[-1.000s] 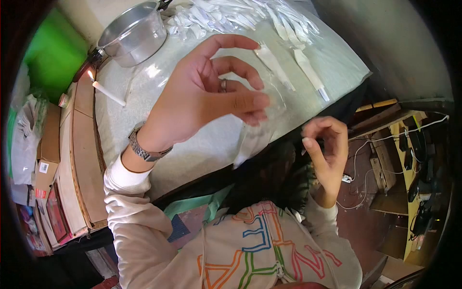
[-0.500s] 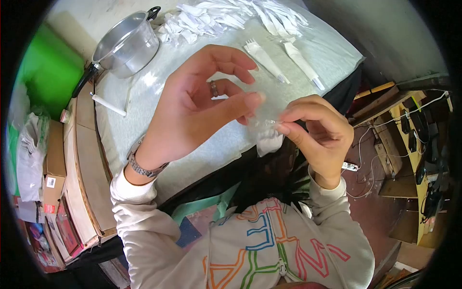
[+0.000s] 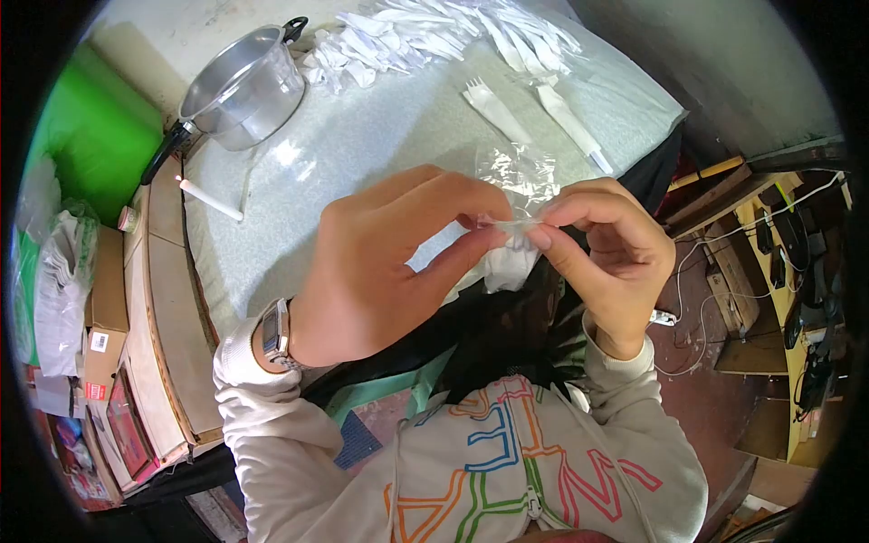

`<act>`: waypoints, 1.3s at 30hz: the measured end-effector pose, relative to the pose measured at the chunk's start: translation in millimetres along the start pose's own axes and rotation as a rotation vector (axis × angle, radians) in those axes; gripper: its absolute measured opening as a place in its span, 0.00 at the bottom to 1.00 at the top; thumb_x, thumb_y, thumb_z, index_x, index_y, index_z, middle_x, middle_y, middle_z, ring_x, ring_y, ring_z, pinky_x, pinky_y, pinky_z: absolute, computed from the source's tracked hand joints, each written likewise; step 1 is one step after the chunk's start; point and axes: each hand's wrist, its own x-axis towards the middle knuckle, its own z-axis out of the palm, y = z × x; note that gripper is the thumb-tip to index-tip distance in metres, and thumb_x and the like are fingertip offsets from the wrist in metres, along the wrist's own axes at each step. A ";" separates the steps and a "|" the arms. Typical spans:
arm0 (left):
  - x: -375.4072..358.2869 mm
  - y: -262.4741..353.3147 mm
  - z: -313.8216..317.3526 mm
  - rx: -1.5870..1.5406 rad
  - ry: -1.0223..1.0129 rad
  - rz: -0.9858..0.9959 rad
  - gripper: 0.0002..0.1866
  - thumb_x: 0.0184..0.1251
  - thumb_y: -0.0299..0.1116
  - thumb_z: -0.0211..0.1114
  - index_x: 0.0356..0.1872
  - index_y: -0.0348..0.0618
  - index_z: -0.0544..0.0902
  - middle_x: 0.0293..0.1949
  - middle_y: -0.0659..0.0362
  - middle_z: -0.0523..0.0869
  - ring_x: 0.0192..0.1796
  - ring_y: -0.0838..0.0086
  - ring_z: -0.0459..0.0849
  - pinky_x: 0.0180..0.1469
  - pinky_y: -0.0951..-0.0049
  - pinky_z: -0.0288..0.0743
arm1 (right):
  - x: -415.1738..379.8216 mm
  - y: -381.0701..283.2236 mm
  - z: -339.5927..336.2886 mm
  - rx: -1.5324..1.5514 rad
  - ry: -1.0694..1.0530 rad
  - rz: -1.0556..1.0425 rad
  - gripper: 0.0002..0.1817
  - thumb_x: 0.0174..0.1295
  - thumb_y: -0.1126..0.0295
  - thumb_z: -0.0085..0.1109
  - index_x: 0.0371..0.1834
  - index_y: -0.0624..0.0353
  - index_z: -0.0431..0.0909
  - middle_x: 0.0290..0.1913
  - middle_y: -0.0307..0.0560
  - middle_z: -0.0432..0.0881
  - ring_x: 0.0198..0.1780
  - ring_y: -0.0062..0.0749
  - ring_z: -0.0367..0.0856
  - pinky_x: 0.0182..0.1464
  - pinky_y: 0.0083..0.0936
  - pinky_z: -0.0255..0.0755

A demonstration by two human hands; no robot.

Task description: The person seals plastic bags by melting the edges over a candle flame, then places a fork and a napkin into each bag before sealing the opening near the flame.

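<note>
Between my two hands is a clear plastic bag, its crinkled upper part standing above my fingers. Below them hangs a white, tissue-like bundle, seemingly inside the plastic; what it wraps is hidden. My left hand pinches the left edge of the plastic with thumb and forefinger. My right hand pinches it on the right, the fingertips of both hands close together. Just beyond the bag lie a white fork in a napkin and a second napkin-wrapped utensil.
A heap of white wrapped pieces covers the table's far side. At the left stand a metal pot with black handles and a white candle on the cloth. Wooden shelving with cables is at the right.
My left hand has come down and right, turning over, and its open fingers have closed on the plastic. My right hand keeps its pinch, nearly still. The bag's top now shows upright.
</note>
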 end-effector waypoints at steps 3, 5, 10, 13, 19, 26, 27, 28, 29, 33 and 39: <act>0.4 -2.2 0.8 0.037 0.019 0.048 0.10 0.48 0.18 0.70 0.34 0.37 0.83 0.30 0.56 0.84 0.32 0.73 0.83 0.35 0.78 0.75 | -0.6 0.8 -2.0 -0.033 0.001 -0.002 0.12 0.47 0.87 0.66 0.36 0.68 0.81 0.37 0.48 0.80 0.38 0.26 0.80 0.40 0.18 0.73; -0.1 -3.8 1.3 0.063 0.017 0.068 0.11 0.48 0.18 0.70 0.35 0.38 0.84 0.30 0.56 0.83 0.32 0.73 0.82 0.33 0.79 0.74 | -0.6 0.9 -2.5 -0.085 0.000 -0.018 0.13 0.46 0.86 0.67 0.37 0.67 0.81 0.37 0.47 0.80 0.37 0.25 0.80 0.40 0.18 0.73; -1.5 -2.4 2.1 0.072 0.029 0.063 0.11 0.48 0.18 0.71 0.35 0.39 0.85 0.29 0.56 0.83 0.30 0.74 0.81 0.30 0.78 0.72 | 1.0 0.1 -3.7 -0.163 -0.016 0.032 0.13 0.45 0.83 0.69 0.37 0.64 0.83 0.37 0.46 0.80 0.37 0.25 0.79 0.40 0.17 0.71; -0.9 -3.3 0.8 0.081 0.027 0.073 0.10 0.48 0.18 0.71 0.34 0.40 0.85 0.30 0.57 0.82 0.30 0.74 0.81 0.30 0.78 0.72 | 2.9 2.5 -6.6 -0.208 -0.053 0.029 0.12 0.45 0.81 0.69 0.36 0.63 0.83 0.39 0.45 0.80 0.38 0.25 0.79 0.41 0.18 0.71; 2.2 -5.4 -3.6 0.096 -0.003 0.052 0.10 0.47 0.18 0.71 0.32 0.40 0.85 0.32 0.57 0.82 0.32 0.73 0.82 0.35 0.78 0.73 | 7.3 10.7 -5.1 -0.181 -0.063 -0.012 0.10 0.46 0.80 0.69 0.33 0.62 0.82 0.40 0.45 0.80 0.40 0.26 0.79 0.43 0.19 0.70; 3.7 -10.5 -6.4 -0.065 -0.108 -0.138 0.08 0.51 0.19 0.70 0.33 0.37 0.83 0.35 0.57 0.85 0.37 0.76 0.83 0.42 0.77 0.75 | 5.6 11.2 -4.3 0.086 -0.087 0.218 0.08 0.52 0.83 0.64 0.35 0.67 0.80 0.37 0.44 0.82 0.40 0.22 0.79 0.46 0.18 0.71; 4.0 -11.6 -5.8 -0.087 -0.090 -0.124 0.08 0.51 0.19 0.70 0.34 0.36 0.83 0.35 0.58 0.85 0.37 0.77 0.83 0.42 0.77 0.75 | 6.0 11.1 -3.7 0.097 -0.084 0.215 0.07 0.52 0.84 0.64 0.35 0.67 0.80 0.37 0.45 0.82 0.40 0.22 0.79 0.46 0.18 0.71; 4.5 -13.8 -4.6 -0.108 -0.072 -0.109 0.08 0.52 0.20 0.70 0.34 0.36 0.82 0.34 0.58 0.85 0.38 0.78 0.82 0.42 0.78 0.75 | 6.7 10.8 -3.1 0.107 -0.082 0.213 0.07 0.53 0.84 0.63 0.36 0.68 0.79 0.37 0.45 0.82 0.41 0.22 0.79 0.46 0.18 0.71; 4.6 -15.2 -3.9 -0.130 -0.055 -0.096 0.08 0.52 0.20 0.70 0.35 0.35 0.82 0.34 0.58 0.85 0.38 0.78 0.82 0.43 0.78 0.75 | 7.0 10.8 -2.8 0.118 -0.079 0.210 0.07 0.53 0.85 0.63 0.36 0.69 0.79 0.38 0.45 0.82 0.41 0.22 0.79 0.46 0.17 0.71; 4.9 -15.8 -4.5 -0.155 -0.064 -0.113 0.12 0.51 0.20 0.70 0.38 0.37 0.83 0.35 0.58 0.85 0.37 0.78 0.82 0.42 0.79 0.75 | 6.4 12.4 -2.8 0.142 -0.067 0.212 0.08 0.53 0.85 0.62 0.37 0.70 0.80 0.37 0.46 0.82 0.41 0.23 0.80 0.47 0.19 0.72; 7.9 -17.0 -6.6 -0.042 -0.095 -0.025 0.12 0.51 0.19 0.69 0.39 0.38 0.84 0.33 0.57 0.85 0.35 0.76 0.83 0.38 0.79 0.74 | 6.5 15.7 -1.6 0.186 -0.102 0.187 0.09 0.53 0.85 0.62 0.38 0.70 0.79 0.38 0.47 0.82 0.41 0.24 0.80 0.48 0.20 0.73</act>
